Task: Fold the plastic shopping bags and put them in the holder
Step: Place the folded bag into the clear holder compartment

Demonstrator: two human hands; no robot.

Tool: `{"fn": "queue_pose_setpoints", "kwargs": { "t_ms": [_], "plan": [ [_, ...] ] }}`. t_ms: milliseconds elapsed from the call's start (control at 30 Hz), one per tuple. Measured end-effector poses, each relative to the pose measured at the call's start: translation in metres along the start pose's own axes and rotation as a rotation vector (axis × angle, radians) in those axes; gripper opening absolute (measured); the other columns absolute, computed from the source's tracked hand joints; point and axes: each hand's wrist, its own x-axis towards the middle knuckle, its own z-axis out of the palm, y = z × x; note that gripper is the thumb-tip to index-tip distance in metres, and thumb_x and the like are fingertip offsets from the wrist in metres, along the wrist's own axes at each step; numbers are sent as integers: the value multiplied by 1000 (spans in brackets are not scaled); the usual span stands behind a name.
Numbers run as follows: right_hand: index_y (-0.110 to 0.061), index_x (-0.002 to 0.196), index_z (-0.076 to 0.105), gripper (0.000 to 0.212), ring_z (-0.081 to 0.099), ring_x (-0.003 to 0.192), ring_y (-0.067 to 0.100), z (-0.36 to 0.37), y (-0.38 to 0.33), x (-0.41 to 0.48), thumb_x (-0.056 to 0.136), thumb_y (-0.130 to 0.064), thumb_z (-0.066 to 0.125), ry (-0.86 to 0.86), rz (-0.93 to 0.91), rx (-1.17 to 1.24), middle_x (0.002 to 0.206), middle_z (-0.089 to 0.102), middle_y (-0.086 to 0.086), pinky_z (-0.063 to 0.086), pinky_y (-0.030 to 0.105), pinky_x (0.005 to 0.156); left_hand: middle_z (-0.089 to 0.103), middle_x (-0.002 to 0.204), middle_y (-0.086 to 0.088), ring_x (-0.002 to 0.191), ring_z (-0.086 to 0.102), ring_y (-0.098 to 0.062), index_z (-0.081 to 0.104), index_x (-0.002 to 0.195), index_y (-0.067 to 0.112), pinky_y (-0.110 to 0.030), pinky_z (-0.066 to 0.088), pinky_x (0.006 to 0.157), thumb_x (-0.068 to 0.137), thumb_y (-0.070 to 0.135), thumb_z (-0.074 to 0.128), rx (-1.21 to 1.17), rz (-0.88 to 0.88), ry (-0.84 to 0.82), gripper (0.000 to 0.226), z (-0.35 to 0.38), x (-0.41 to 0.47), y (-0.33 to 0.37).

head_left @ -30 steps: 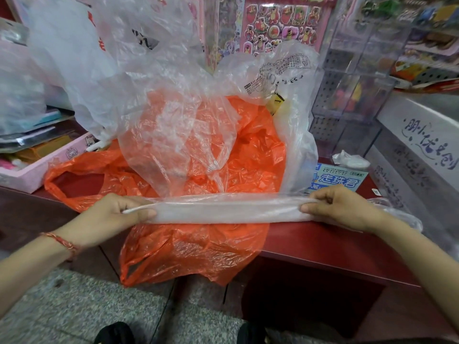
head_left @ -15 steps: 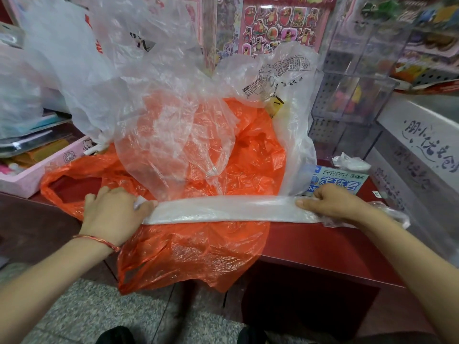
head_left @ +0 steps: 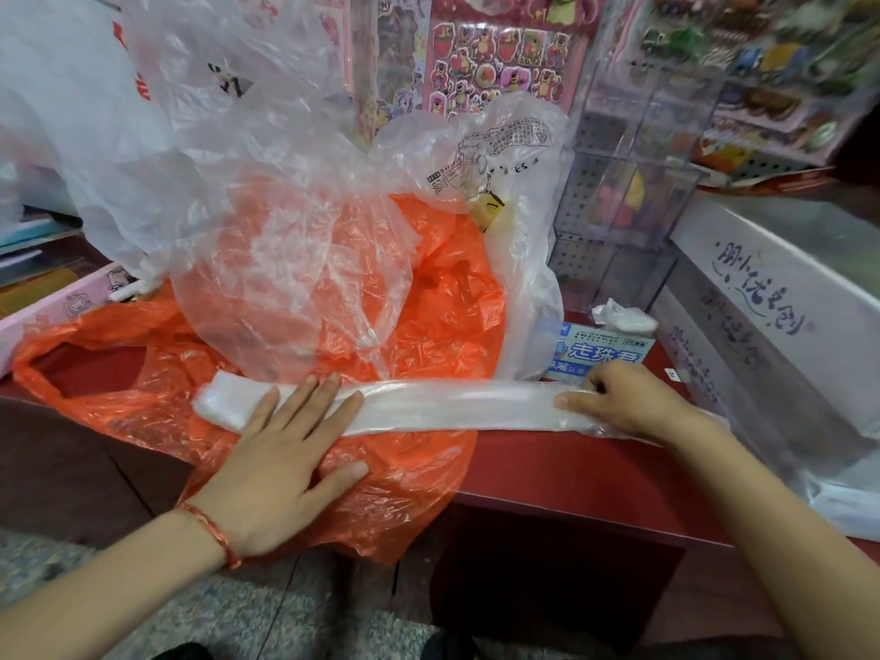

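A clear plastic bag folded into a long narrow strip (head_left: pixel 452 404) lies across the red counter (head_left: pixel 562 473), over an orange bag (head_left: pixel 428 297). My left hand (head_left: pixel 281 450) lies flat with straight fingers pressing the strip near its left end, where the end is turned over into a small fold (head_left: pixel 224 402). My right hand (head_left: pixel 619 397) holds the strip's right end down, fingers curled on it. Loose clear bags (head_left: pixel 266 192) are heaped behind. A small folded clear bag (head_left: pixel 619 316) sits beside a clear acrylic box (head_left: pixel 624 202).
A blue printed card (head_left: pixel 600 357) lies on the counter near my right hand. A white box with writing (head_left: pixel 762 297) stands at the right, a pink tray (head_left: pixel 62 307) at the left. Sticker sheets (head_left: pixel 500 50) hang behind. The orange bag drapes over the counter's front edge.
My left hand has let go of the strip's left end, opened flat and slid right along the strip. The left end now lies folded over. My right hand has stayed at the right end.
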Motion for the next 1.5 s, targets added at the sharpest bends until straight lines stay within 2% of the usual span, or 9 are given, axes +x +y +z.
{"fn": "queue_pose_setpoints", "kwargs": {
  "t_ms": [300,433,533,633,700,833,1133,1267,1500],
  "plan": [
    [-14,107,58,19,56,106,31,-6,2,-21,91,-15,48,217,22,-469,113,62,12,43,35,84,32,149,-11,138,25,-23,22,148,27,-35,4,112,94,65,18,55,-21,35,67,6,-10,-11],
    [-3,81,65,40,61,69,36,3,-58,-45,44,13,66,725,-338,-269,77,64,17,50,41,61,34,149,-12,137,31,-27,24,148,26,-37,7,110,94,65,18,65,-26,54,67,8,-9,-10],
    [-6,110,65,43,64,98,33,36,-117,-58,68,2,58,433,-774,24,109,67,17,52,41,86,38,146,-13,136,34,-29,28,146,26,-37,9,109,95,64,17,87,-15,76,65,9,-8,-10],
    [-11,138,44,47,34,137,28,62,-126,-53,100,-34,28,125,-840,-60,148,37,13,11,36,116,39,145,-12,135,31,-23,29,145,24,-38,11,108,96,62,16,94,-7,84,63,7,-8,-9],
    [-17,147,27,79,10,145,19,68,-118,-47,86,-58,-1,31,-772,-50,157,16,4,-14,22,111,39,146,-10,134,35,-23,32,144,20,-35,12,109,98,59,15,88,-5,65,63,5,-12,-13],
    [-25,147,25,103,6,144,6,71,-102,-37,69,-78,-17,-12,-707,53,156,12,-7,-15,8,106,44,142,-10,132,41,-21,43,137,9,-30,14,110,100,51,14,58,-14,70,63,-5,-24,-36],
    [-17,133,53,101,29,127,-4,61,-115,-40,73,-85,8,34,-638,277,144,42,-4,5,-4,101,67,116,3,102,66,-11,68,111,19,-24,31,92,97,31,24,-10,-22,142,48,-22,-23,-62],
    [-14,113,64,33,56,113,18,54,-126,-44,96,-36,46,187,-647,159,121,63,3,37,23,97,73,94,9,81,70,-5,74,91,23,-23,28,71,50,11,47,77,65,209,51,-31,-13,-67],
    [-13,111,62,47,68,85,21,44,-174,-68,73,-42,62,422,-796,-18,97,70,2,54,30,74,67,73,6,72,65,-16,71,86,17,-33,31,82,66,6,50,166,170,460,31,-59,-9,-54]
  ]
}}
